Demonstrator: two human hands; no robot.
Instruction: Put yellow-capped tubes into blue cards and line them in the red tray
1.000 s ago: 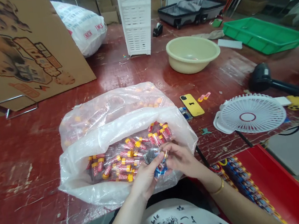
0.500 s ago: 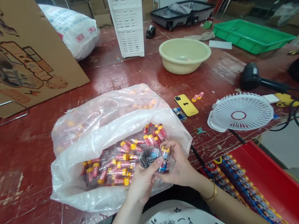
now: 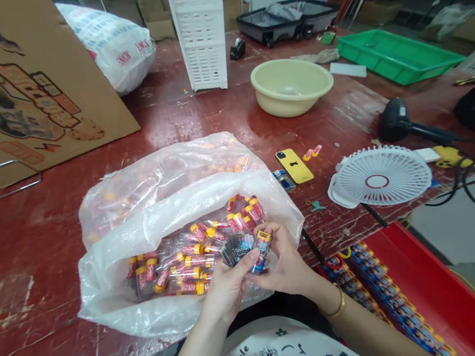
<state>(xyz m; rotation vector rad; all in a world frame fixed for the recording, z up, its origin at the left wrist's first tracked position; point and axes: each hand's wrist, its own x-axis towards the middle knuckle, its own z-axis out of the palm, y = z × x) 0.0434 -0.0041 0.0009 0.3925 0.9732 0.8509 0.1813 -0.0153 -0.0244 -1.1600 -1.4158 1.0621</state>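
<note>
Centrally, 2 bare hands meet over an open sack (image 3: 117, 268), its pale woven plastic crinkled and folded back, probably so the contents lie exposed. The left hand (image 3: 228, 285) is mostly closed, thumb pressed on a stack of dark packets (image 3: 235, 250); that clamp seems meant to keep slick, flat film from sliding. The right hand (image 3: 291, 264) is partly curled, its fingers around a yellow-topped packet (image 3: 262, 249), glossy and oblong, which sits upright against the stack, face up, perhaps for an easy view. How firmly either hand presses, I cannot tell.

At 9 o'clock from the hands, clear-walled tubes (image 3: 189, 272) with red-and-white filling and round yellow caps lie jumbled in the sack's mouth. Between 3 and 4 o'clock, blue-and-yellow packs (image 3: 391, 298) line up in rows on a smooth red tray (image 3: 439, 273), perhaps for tidy stacking. Between 1 and 2 o'clock, a flat yellow phone (image 3: 295, 165) rests on the scuffed, dark red table (image 3: 18, 250). At 2 o'clock is a round, ribbed white fan (image 3: 396, 173).
</note>
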